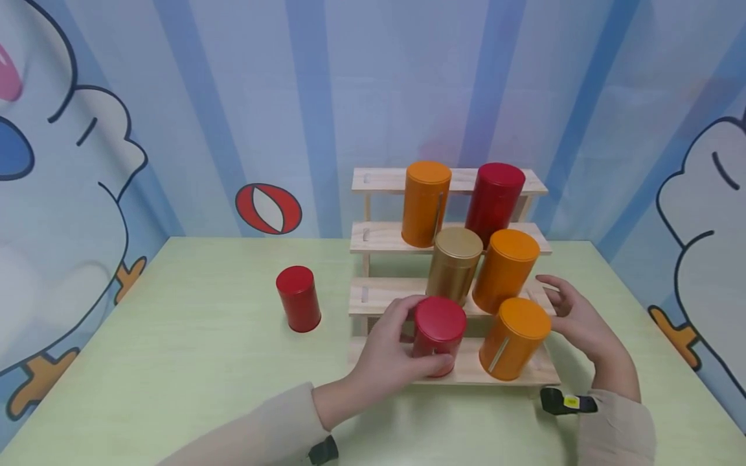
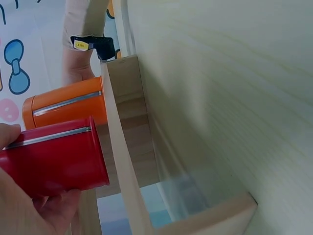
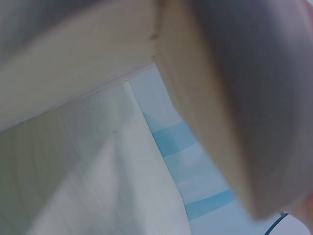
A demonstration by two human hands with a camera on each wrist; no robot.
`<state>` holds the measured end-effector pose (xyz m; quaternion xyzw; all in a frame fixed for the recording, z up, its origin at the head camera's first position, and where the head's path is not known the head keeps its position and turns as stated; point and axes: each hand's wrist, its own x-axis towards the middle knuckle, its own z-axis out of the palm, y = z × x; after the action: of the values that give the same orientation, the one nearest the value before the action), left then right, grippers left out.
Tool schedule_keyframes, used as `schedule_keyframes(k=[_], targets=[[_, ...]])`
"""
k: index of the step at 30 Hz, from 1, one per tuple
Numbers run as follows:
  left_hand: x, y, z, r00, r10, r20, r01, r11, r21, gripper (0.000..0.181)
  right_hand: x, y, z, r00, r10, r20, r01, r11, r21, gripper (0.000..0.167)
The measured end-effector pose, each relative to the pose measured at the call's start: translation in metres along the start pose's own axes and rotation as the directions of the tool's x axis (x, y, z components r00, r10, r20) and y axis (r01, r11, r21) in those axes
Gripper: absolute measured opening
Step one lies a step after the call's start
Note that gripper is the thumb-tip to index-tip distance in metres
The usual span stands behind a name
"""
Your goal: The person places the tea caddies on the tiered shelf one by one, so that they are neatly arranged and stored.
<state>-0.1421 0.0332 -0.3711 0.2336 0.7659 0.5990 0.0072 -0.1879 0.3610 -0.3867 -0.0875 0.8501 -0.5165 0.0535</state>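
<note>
In the head view my left hand (image 1: 387, 346) grips a red canister (image 1: 441, 330) at the lowest step of a tiered wooden rack (image 1: 384, 296). Its thumb and fingers wrap the sides of the canister, which looks tilted in the left wrist view. Beside it on the same step stands an orange canister (image 1: 513, 340). At the rack's right side my right hand (image 1: 585, 327) holds the end of a shelf board, its fingertips partly hidden. Close and blurred, the rack's wood (image 3: 195, 98) fills much of the right wrist view.
Higher on the rack stand a gold canister (image 1: 454, 265), an orange canister (image 1: 506, 268), another orange canister (image 1: 427, 204) and a red canister (image 1: 495, 200). One more red canister (image 1: 299, 301) stands on the pale green table (image 1: 221, 362), left of the rack. A blue patterned backdrop (image 1: 256, 97) rises behind.
</note>
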Motion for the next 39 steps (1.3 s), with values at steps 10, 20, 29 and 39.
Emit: schedule_keyframes(k=[10, 20, 29, 39], targets=[[0.008, 0.001, 0.017, 0.996, -0.077, -0.033, 0.076, 0.996, -0.035, 0.073, 0.001, 0.0, 0.0, 1.0, 0.012, -0.001, -0.012, 1.0, 0.009, 0.082], [0.012, -0.002, 0.026, 0.998, -0.057, -0.034, 0.056, 0.998, -0.042, 0.072, 0.001, 0.0, 0.0, 1.0, 0.018, 0.0, -0.018, 1.0, 0.005, 0.083], [0.013, 0.001, 0.03, 0.998, -0.045, -0.041, 0.044, 0.999, -0.012, 0.071, 0.0, -0.001, 0.0, 1.0, 0.017, -0.001, -0.017, 1.0, -0.008, 0.081], [0.013, -0.001, 0.033, 0.999, -0.016, -0.049, 0.019, 0.999, 0.051, 0.071, 0.0, 0.0, 0.0, 1.0, 0.009, 0.001, -0.009, 1.0, -0.012, 0.081]])
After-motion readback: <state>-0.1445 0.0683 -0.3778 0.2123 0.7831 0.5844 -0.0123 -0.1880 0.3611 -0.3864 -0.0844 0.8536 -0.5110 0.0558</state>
